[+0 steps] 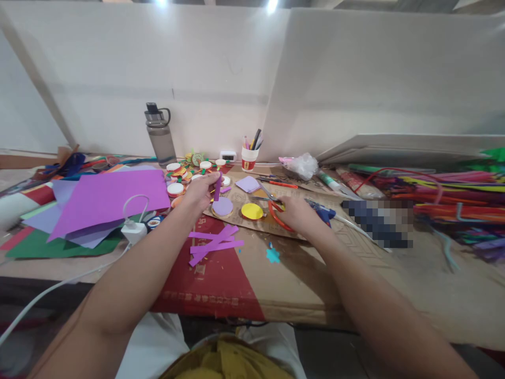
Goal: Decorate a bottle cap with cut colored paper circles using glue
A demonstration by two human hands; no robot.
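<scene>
Pinched in my left hand (201,190) is a purple paper strip (218,187), held upright above a round lilac disc (222,207). My right hand (296,211) grips orange-handled scissors (276,215), their blades spread apart and pointing left toward the strip. Just left of the scissors lies a round yellow disc (252,211). Several loose purple strips (215,246) are crossed over each other on the cardboard nearer me. A small blue paper star (272,255) rests to their right. Behind the discs is a lilac paper square (248,184).
Purple paper sheets (114,195) and a white plug (134,230) with a cable are at left. A water bottle (161,137), white-topped discs (175,189) and a pen cup (250,158) stand behind. A blue glue gun (325,215) and colourful pipe cleaners (453,210) lie right.
</scene>
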